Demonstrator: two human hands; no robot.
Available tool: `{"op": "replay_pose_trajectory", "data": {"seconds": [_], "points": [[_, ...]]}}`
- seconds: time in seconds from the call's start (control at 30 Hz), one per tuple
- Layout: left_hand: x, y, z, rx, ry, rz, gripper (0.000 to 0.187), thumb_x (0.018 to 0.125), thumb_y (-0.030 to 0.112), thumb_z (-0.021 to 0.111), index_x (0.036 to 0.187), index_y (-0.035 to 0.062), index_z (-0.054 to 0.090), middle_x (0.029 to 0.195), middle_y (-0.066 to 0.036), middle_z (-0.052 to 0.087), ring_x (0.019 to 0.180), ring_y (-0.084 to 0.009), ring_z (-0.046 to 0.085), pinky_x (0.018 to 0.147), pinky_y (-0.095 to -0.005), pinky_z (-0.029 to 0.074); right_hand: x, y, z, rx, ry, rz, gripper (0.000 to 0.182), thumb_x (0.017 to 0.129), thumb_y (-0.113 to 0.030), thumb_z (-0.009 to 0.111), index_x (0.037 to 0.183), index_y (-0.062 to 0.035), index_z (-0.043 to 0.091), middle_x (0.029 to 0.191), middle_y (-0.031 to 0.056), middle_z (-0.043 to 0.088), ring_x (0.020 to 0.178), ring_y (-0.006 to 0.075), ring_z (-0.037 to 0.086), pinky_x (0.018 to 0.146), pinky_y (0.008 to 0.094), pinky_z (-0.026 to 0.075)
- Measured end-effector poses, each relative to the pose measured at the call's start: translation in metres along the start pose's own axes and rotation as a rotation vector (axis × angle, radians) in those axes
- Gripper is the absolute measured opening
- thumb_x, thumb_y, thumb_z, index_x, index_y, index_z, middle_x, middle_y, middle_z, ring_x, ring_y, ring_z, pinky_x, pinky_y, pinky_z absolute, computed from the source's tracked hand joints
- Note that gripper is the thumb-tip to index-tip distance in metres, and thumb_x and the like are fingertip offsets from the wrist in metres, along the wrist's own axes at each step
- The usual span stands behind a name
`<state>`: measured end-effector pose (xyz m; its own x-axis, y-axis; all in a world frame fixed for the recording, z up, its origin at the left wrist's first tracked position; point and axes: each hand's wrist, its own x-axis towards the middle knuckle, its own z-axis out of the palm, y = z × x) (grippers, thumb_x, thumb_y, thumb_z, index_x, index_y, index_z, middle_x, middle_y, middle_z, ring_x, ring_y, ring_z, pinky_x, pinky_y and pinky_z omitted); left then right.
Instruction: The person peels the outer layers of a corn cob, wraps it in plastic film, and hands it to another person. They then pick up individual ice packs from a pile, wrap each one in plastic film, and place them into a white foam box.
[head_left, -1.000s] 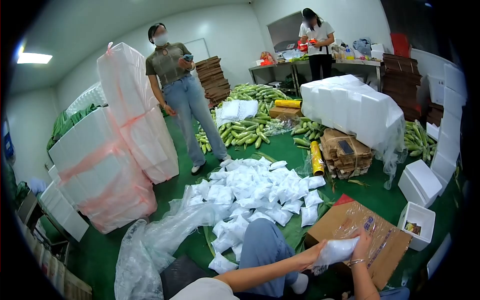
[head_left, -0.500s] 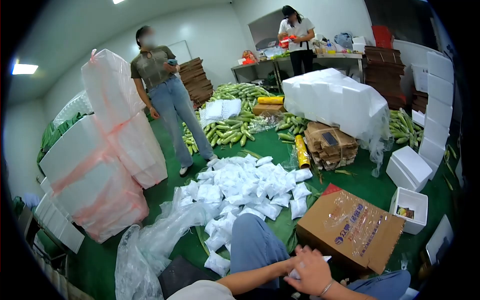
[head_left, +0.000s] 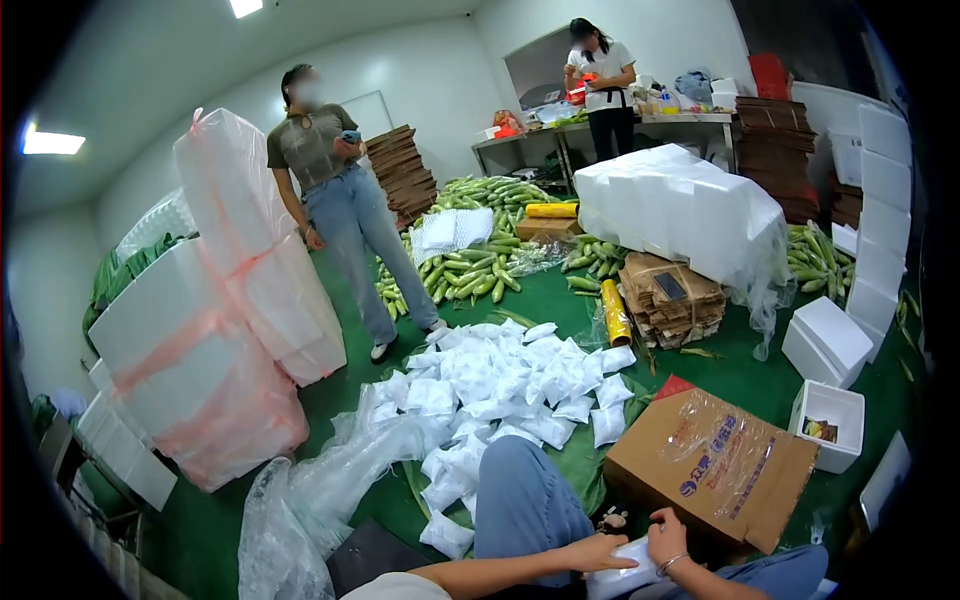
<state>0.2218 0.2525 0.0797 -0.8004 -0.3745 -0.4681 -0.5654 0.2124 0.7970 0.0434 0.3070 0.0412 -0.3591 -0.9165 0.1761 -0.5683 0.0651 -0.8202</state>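
Seated on the floor, the person held a white ice pack [head_left: 622, 578] low over the lap, the left hand [head_left: 600, 552] gripping its near end, the right hand [head_left: 668, 535] curled closed on top, beside the cardboard box [head_left: 712, 465] and the heap of ice packs [head_left: 500, 385].

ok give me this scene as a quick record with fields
left hand: on the white pack, near the lap
right hand: grips the same white pack from above
beside hands: cardboard box with clear film on top
floor ahead: pile of white packs, corn heap
others: person standing, person at table
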Motion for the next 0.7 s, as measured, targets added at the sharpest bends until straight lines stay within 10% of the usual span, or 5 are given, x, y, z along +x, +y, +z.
{"op": "replay_pose_trajectory", "data": {"seconds": [0.07,0.2,0.4,0.53,0.7], "points": [[0.001,-0.015,0.006,0.291,0.139,0.308,0.059,0.089,0.053,0.055,0.100,-0.0056,0.056,0.077,-0.024,0.061,0.073,-0.0339,0.065,0.062,-0.0412,0.050,-0.007,-0.008,-0.007,0.127,-0.237,0.202,0.016,0.080,-0.011,0.053,0.086,-0.0021,0.064,0.083,0.0180,0.068,0.080,0.0337,0.067,0.077,0.0415,0.052],[-0.011,-0.011,-0.003,0.132,0.088,0.387,0.053,0.088,0.049,0.059,0.089,-0.0044,0.060,0.079,-0.023,0.061,0.076,-0.0338,0.062,0.069,-0.0408,0.046,-0.009,-0.034,-0.032,-0.199,-0.445,-0.300,0.042,0.090,-0.039,0.052,0.073,-0.0062,0.071,0.080,0.0172,0.068,0.077,0.0342,0.066,0.074,0.0429,0.053],[-0.039,0.033,-0.026,0.200,-0.285,0.451,0.041,0.083,0.038,0.067,0.093,-0.0023,0.064,0.074,-0.017,0.064,0.067,-0.0267,0.062,0.063,-0.0371,0.047,-0.014,-0.038,-0.035,-0.166,-1.463,-0.149,0.053,0.085,-0.055,0.060,0.105,-0.0072,0.069,0.104,0.0151,0.068,0.102,0.0265,0.063,0.089,0.0318,0.047],[-0.047,0.065,-0.024,0.528,-0.310,0.282,0.051,0.080,0.047,0.070,0.102,0.0011,0.068,0.108,-0.024,0.063,0.092,-0.0375,0.063,0.073,-0.0438,0.050,-0.023,-0.047,-0.049,0.065,-1.378,-0.126,0.051,0.066,-0.042,0.081,0.096,-0.0024,0.068,0.083,0.0117,0.069,0.078,0.0215,0.063,0.073,0.0334,0.050],[-0.054,0.060,-0.030,0.539,-0.002,0.462,0.041,0.085,0.038,0.065,0.095,-0.0015,0.064,0.083,-0.016,0.063,0.081,-0.0318,0.062,0.069,-0.0394,0.048,-0.025,-0.034,-0.048,0.202,-1.309,-0.010,0.050,0.066,-0.037,0.080,0.100,-0.0023,0.068,0.088,0.0092,0.069,0.083,0.0186,0.062,0.077,0.0318,0.049]]}}
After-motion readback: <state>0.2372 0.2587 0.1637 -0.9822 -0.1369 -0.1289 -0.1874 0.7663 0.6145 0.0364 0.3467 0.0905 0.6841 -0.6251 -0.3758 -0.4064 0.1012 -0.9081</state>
